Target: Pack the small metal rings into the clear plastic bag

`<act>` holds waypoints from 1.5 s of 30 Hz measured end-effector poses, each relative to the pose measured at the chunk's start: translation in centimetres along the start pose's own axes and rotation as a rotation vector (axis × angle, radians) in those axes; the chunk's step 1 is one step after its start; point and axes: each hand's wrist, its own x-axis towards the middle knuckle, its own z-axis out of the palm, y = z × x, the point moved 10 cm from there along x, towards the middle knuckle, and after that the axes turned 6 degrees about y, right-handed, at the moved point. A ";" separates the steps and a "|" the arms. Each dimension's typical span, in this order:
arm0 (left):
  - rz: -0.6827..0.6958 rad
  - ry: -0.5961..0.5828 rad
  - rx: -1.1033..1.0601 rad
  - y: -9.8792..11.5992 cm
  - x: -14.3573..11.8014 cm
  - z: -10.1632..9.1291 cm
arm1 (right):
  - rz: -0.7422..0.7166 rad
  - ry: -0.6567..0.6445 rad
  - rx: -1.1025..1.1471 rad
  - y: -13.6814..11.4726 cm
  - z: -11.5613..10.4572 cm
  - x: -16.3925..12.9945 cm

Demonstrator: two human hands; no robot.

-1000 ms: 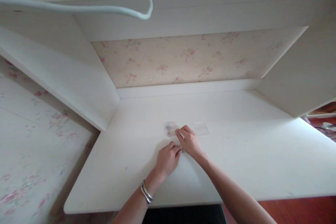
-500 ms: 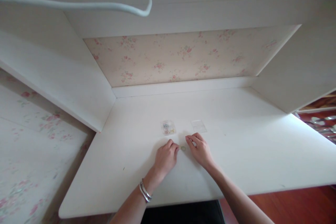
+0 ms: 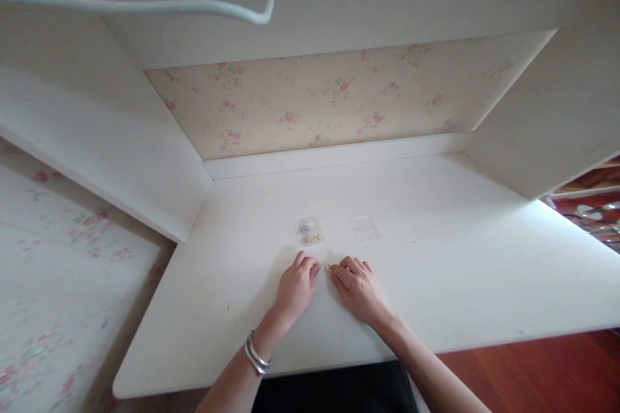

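A small, thin gold-coloured hoop (image 3: pixel 327 268), perhaps an earring, is between my two hands, just above or on the white table. My left hand (image 3: pixel 296 282) is closed in a pinch at its left side. From the right, my right hand (image 3: pixel 357 284) pinches its other edge between thumb and fingertips. Beyond my left hand lies a clear plastic box (image 3: pixel 309 231) with small silver and gold-coloured pieces in it. To its right, a flat clear plastic lid (image 3: pixel 365 228) rests by itself. The hoop's finer details are too small to make out.
The white tabletop (image 3: pixel 445 258) runs between a left side panel (image 3: pixel 121 129) and a right one (image 3: pixel 547 103). A white cable (image 3: pixel 194 8) hangs across the upper left. A tiny dark sliver (image 3: pixel 228 308) lies left of my hands.
My right hand has come left and down, and its fingers have closed on the hoop's right edge. My left hand keeps its pinch. The whole view has shifted slightly.
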 end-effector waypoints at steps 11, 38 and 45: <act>0.044 0.148 0.178 0.4 5.4 -2.3 | -0.064 -0.049 -0.130 -1.8 1.4 0.6; -0.090 0.127 -0.312 -4.2 0.6 -1.4 | 0.044 0.222 0.172 0.2 -0.2 6.7; -0.076 0.128 -0.329 -4.5 0.4 -1.2 | 0.061 0.110 0.035 0.7 2.6 8.4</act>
